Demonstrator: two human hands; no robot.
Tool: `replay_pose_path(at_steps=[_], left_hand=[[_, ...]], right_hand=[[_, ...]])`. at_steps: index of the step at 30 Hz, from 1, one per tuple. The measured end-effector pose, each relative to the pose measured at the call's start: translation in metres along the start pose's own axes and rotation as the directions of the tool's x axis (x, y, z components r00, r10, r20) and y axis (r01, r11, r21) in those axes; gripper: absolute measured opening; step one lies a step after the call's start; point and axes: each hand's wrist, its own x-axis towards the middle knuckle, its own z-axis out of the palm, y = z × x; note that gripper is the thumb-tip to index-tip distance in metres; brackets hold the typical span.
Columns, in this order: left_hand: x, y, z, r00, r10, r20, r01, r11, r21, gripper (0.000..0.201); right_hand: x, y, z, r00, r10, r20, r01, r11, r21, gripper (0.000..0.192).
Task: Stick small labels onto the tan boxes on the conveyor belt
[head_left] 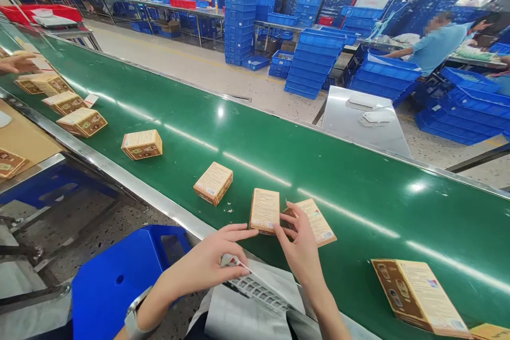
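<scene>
My left hand [217, 257] pinches a white sheet of stickers [258, 289] with a grid of rectangles, between thumb and curled fingers. Its outstretched index finger reaches the lower left edge of a small cream and brown cardboard box [265, 208] on the green conveyor belt. At that box's right side, my right hand [298, 241] has its thumb by the lower corner and its bent fingers along the edge. Behind the right hand lies another box [319, 223], partly hidden. To the left, a box [214, 181] rests apart from both hands.
More boxes [141, 143] lie along the conveyor belt [191, 111], with one large in view [422, 295] at lower right. Another person's hand [18, 62] is at far left. A blue stool [115, 276] stands below the metal edge. Blue crates [314, 61] are stacked across the aisle.
</scene>
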Motion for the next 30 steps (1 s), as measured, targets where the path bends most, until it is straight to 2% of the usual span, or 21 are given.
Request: replay_pose_path(at_steps=[4,7,10,12,15,21,23,26,30], left_hand=[[0.018,-0.015,0.017,0.996,0.084,-0.009,-0.082,0.988,0.130,0.009],[0.029,-0.025,0.027,0.990,0.135,-0.028,-0.129,0.979,0.161,0.009],[0.032,-0.026,0.032,0.985,0.169,-0.028,-0.160,0.968,0.195,0.008],[0.033,-0.023,0.036,0.983,0.185,-0.016,-0.175,0.953,0.248,0.007],[0.036,-0.017,0.040,0.978,0.206,0.012,-0.200,0.932,0.303,0.007],[0.044,-0.006,0.046,0.972,0.227,0.051,-0.232,0.919,0.319,0.008],[0.046,-0.004,0.049,0.970,0.232,0.071,-0.242,0.913,0.329,0.006],[0.050,-0.002,0.054,0.965,0.248,0.089,-0.263,0.903,0.341,0.005],[0.054,-0.001,0.061,0.956,0.283,0.079,-0.293,0.899,0.325,0.007]], right_hand=[[0.018,0.005,0.005,0.999,-0.046,0.009,0.046,0.998,0.031,0.060],[0.030,0.009,0.001,1.000,-0.020,-0.009,0.021,0.988,0.151,0.052],[0.037,0.009,0.001,0.995,0.069,-0.077,-0.047,0.966,0.254,0.035],[0.037,0.008,0.004,0.982,0.096,-0.164,-0.051,0.965,0.257,0.031],[0.034,0.006,0.010,0.954,0.130,-0.270,-0.057,0.963,0.262,0.033],[0.028,0.011,0.010,0.939,0.263,-0.220,-0.154,0.897,0.415,0.052],[0.028,0.012,0.005,0.932,0.282,-0.226,-0.170,0.895,0.412,0.054],[0.029,0.016,-0.004,0.943,0.250,-0.220,-0.164,0.924,0.346,0.045],[0.027,0.020,-0.014,0.953,0.134,-0.271,-0.103,0.987,0.127,0.038]])
